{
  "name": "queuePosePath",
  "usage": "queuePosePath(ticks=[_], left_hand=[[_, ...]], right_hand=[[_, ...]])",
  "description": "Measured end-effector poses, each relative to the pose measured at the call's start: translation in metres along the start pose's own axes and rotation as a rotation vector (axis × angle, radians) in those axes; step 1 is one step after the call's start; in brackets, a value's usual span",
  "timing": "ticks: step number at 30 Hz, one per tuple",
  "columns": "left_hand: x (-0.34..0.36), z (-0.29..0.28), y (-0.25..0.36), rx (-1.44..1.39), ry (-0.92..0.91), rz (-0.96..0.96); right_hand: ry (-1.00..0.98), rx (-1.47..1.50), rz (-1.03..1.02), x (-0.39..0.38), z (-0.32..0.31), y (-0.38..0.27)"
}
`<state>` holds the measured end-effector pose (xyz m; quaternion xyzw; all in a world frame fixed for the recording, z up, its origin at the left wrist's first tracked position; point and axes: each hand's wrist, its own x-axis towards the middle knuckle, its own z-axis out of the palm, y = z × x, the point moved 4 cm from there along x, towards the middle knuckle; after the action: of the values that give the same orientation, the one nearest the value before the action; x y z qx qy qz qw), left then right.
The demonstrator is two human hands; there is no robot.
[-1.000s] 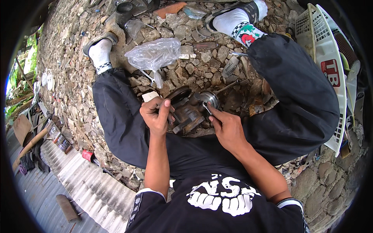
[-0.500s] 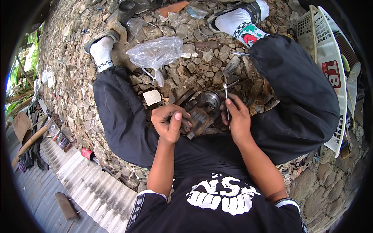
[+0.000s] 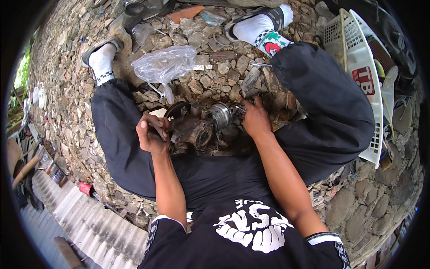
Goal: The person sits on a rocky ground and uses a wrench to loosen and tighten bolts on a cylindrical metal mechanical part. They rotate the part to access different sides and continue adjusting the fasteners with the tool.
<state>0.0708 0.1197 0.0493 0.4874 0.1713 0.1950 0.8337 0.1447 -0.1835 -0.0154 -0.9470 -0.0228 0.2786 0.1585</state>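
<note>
Person is holding a spanner-like tool [image 3: 240,108] beside the silver round end [image 3: 221,116] of a brown metal assembly [image 3: 189,128], which is sitting between the bent legs [image 3: 123,139] among stones [image 3: 85,89]. Right hand [image 3: 256,119] is pinching the tool, fingers hiding much of it; can't tell if it's touching the silver end. Left hand [image 3: 152,134] is curling by the assembly's left side; can't tell if it's gripping. Likely step: tool work at that end. Next move is probably calling for square seating and left-hand bracing.
</note>
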Motion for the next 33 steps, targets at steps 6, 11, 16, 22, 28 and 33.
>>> queuePosePath(ticks=[6, 11, 16, 22, 28, 33], left_hand=[[-0.006, 0.009, 0.002, -0.064, -0.123, 0.005], [-0.018, 0.035, 0.015, 0.016, -0.280, 0.055], [-0.038, 0.059, 0.025, 0.102, -0.434, 0.131], [-0.063, 0.080, 0.033, 0.177, -0.524, 0.212], [-0.053, 0.100, 0.027, 0.528, 0.030, 0.444], [-0.009, 0.075, 0.000, 0.917, 0.011, -0.080]], right_hand=[[-0.090, -0.205, 0.146, 0.003, -0.001, 0.000], [0.040, -0.257, 0.117, 0.005, 0.002, 0.019], [0.020, 0.125, 0.033, 0.004, -0.018, -0.007], [-0.096, 0.718, -0.119, -0.036, -0.037, -0.051], [-0.034, 0.655, -0.119, -0.043, -0.040, -0.055], [0.030, 0.679, -0.115, -0.046, -0.046, -0.054]])
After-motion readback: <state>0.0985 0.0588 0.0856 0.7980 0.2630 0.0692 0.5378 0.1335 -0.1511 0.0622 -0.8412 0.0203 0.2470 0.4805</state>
